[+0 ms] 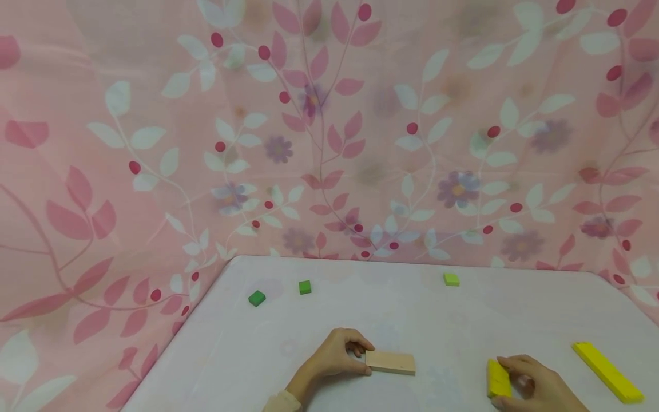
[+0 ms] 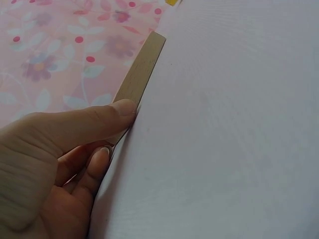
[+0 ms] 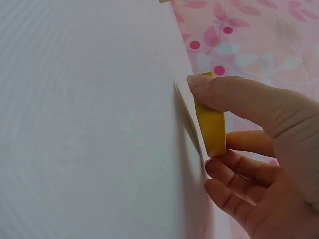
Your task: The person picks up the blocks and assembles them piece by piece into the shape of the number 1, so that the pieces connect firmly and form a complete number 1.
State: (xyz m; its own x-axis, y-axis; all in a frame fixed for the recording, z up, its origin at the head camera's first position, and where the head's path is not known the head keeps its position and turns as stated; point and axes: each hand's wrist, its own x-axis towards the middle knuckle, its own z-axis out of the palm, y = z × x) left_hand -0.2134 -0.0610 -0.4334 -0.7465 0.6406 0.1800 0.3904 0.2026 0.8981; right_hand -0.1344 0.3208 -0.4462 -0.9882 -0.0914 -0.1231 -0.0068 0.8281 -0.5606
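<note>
Tabletop [image 1: 370, 294], covered in white, carries six blocks, and two hands work at its near side. The left hand [image 1: 337, 355], with a pale sleeve [image 1: 283, 402] at its wrist, pinches the left end of a plain wooden block [image 1: 391, 363], the thumb on the near side and the fingers on the far side, the grip narrow. This block lies flat near the middle, its long side running left to right and most of its length reaching out to the right of the fingers. Well to the right, the right hand [image 1: 540, 386] holds a short yellow block [image 1: 498, 379] between thumb and fingers, the thumb at its near end and the fingertips at its far end, with the other fingers bent below in the right wrist view. Whether this block touches the surface or is slightly raised cannot be told. Farther right, beyond that hand, a long yellow bar [image 1: 607, 372] lies aslant, its far end pointing left. Toward the far edge, a light green block [image 1: 451, 279] sits right of centre. On the far left are two darker green blocks, the left one [image 1: 257, 298] a little nearer than its neighbour [image 1: 305, 287]. A pink floral cloth [image 1: 321, 166] hangs behind.
</note>
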